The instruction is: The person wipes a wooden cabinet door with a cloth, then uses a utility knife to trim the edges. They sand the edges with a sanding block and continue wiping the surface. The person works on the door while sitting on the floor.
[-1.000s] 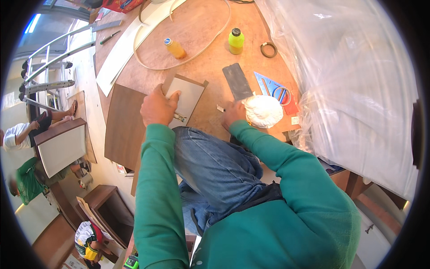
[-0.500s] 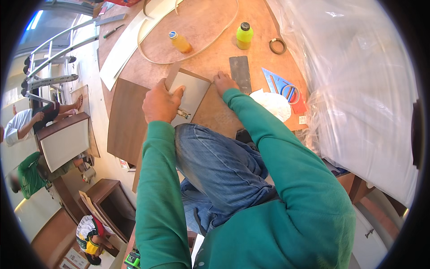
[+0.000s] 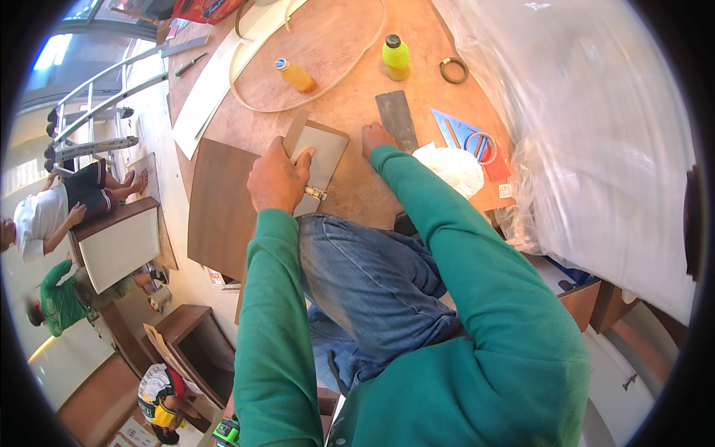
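My left hand [image 3: 279, 177] grips a small rectangular board [image 3: 323, 155] with a pale grey face and brown edges, thumb pressed on top. By the heel of that hand, a small metal fitting [image 3: 316, 193] that looks like a hinge lies over the board's near part. To the right of the board, apart from it, my right hand [image 3: 378, 138] rests low over the brown worktop [image 3: 365, 190], its fingers curled in; whatever they may hold is hidden. A dark flat strip [image 3: 397, 121] lies just beyond my right hand.
Nearby are a blue triangular square [image 3: 452, 128], a tape roll [image 3: 480, 148], a crumpled white bundle [image 3: 450, 170], an amber bottle [image 3: 296, 76], a green bottle [image 3: 396, 58] and a brown panel [image 3: 221, 201]. Plastic sheeting [image 3: 581, 134] hangs at right. Several people and a ladder [image 3: 93, 112] are at left.
My right hand has drawn away from the board's right corner, its fingers now more curled. My left hand still holds the board. The view has shifted slightly.
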`<action>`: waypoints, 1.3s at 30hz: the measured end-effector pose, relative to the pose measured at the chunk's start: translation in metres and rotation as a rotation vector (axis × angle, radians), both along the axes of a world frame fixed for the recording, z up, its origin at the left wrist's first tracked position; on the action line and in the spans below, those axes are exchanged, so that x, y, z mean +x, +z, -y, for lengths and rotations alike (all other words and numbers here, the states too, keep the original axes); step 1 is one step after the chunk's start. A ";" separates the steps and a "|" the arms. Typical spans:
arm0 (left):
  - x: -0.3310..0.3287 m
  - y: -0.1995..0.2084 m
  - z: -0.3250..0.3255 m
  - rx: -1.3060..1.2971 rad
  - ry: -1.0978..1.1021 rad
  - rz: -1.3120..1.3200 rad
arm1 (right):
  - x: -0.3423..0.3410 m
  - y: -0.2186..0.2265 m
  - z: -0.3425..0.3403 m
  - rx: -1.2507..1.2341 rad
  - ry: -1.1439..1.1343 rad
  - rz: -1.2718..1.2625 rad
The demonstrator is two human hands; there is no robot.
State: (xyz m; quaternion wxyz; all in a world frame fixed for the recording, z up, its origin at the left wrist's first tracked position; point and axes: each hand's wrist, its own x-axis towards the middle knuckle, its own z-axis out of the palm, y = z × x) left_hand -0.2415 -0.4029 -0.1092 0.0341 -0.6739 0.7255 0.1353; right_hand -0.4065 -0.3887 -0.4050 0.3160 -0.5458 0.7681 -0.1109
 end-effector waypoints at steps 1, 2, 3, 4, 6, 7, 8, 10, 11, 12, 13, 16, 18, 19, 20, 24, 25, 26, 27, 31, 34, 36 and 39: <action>0.003 0.000 -0.002 0.015 0.006 -0.014 | 0.001 0.007 -0.009 -0.016 0.013 0.087; 0.008 0.000 -0.004 0.029 0.020 -0.030 | 0.002 0.019 -0.026 -0.033 0.034 0.170; 0.012 0.003 -0.004 0.038 0.032 -0.051 | 0.001 0.031 -0.044 -0.053 0.055 0.250; 0.014 0.004 -0.005 0.041 0.020 -0.134 | -0.008 0.038 -0.067 -0.101 0.077 0.277; 0.015 0.004 -0.006 0.046 -0.009 -0.298 | -0.043 0.042 -0.126 -0.153 0.145 0.243; 0.019 0.003 -0.006 0.011 -0.006 -0.332 | -0.061 0.045 -0.156 -0.159 0.198 0.186; 0.026 -0.001 -0.006 -0.019 -0.005 -0.366 | -0.081 0.058 -0.194 -0.198 0.225 0.140; 0.039 -0.006 -0.007 -0.087 -0.016 -0.436 | -0.117 0.079 -0.244 -0.191 0.155 0.147; 0.048 -0.012 -0.009 -0.105 -0.026 -0.479 | -0.138 0.082 -0.275 -0.130 0.051 0.196; 0.054 -0.009 -0.018 -0.095 -0.052 -0.402 | -0.156 0.088 -0.317 -0.052 -0.072 0.240; 0.062 -0.005 -0.030 -0.070 -0.093 -0.329 | -0.173 0.089 -0.346 0.157 -0.246 0.232; 0.088 -0.013 -0.063 0.003 -0.106 -0.221 | -0.219 0.125 -0.422 0.183 -0.462 0.255; 0.107 0.000 -0.094 -0.049 -0.080 -0.108 | -0.221 0.131 -0.443 0.187 -0.506 0.188; 0.118 0.003 -0.103 -0.060 -0.068 -0.064 | -0.217 0.129 -0.446 0.232 -0.486 0.176; 0.128 0.004 -0.113 -0.070 -0.051 -0.021 | -0.212 0.126 -0.454 0.276 -0.462 0.161; 0.200 -0.034 -0.152 -0.171 -0.031 0.069 | -0.202 0.046 -0.520 0.283 -0.015 -0.171; 0.212 -0.029 -0.167 -0.219 -0.031 0.088 | -0.195 0.051 -0.508 0.429 0.068 -0.204; 0.198 -0.023 -0.172 -0.194 -0.002 0.060 | -0.201 0.041 -0.522 0.559 0.153 -0.294; 0.197 -0.012 -0.183 -0.175 0.050 0.052 | -0.189 0.046 -0.513 0.496 0.018 -0.254; 0.224 -0.010 -0.217 -0.217 0.205 -0.017 | -0.168 0.117 -0.442 0.209 -0.041 -0.135; 0.226 -0.010 -0.233 -0.235 0.264 -0.041 | -0.146 0.184 -0.351 -0.179 0.020 -0.008; 0.213 0.006 -0.245 -0.221 0.319 -0.076 | -0.118 0.241 -0.281 -0.424 0.084 0.068; 0.222 -0.008 -0.257 -0.350 0.240 -0.039 | -0.051 0.328 -0.196 -0.687 0.251 0.151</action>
